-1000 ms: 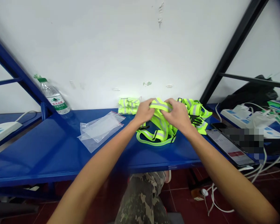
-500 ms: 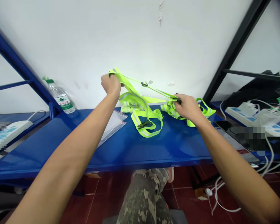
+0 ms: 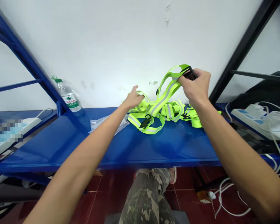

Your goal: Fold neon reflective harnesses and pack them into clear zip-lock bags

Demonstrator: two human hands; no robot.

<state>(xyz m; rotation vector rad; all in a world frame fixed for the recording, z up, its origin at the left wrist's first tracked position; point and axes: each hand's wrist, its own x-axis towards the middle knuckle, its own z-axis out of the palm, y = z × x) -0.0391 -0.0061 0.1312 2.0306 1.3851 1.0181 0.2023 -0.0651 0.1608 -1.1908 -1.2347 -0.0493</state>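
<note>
At the centre of the counter point(image 3: 168, 149), a yellow-green strap point(image 3: 164, 97) with a silver stripe rises in a slanting loop from its own tangle! Up at two o'clock from that tangle, the right hand point(image 3: 197, 87) has it, fingers closed around the end by a black buckle point(image 3: 190, 73). Over at ten o'clock, the left hand point(image 3: 134, 98) is right at a thin band, one finger raised; whether it grips, I can't tell. A second buckle point(image 3: 144, 123) lies on the blue surface, at seven o'clock. More banding point(image 3: 196, 119) heaps up at three o'clock, and where one piece ends is hard to make out. Clear plastic bags point(image 3: 96, 123) sit between eight and nine, partly behind the left forearm; the green-capped bottle point(image 3: 70, 99) is farther out, near nine, by the wall.
</note>
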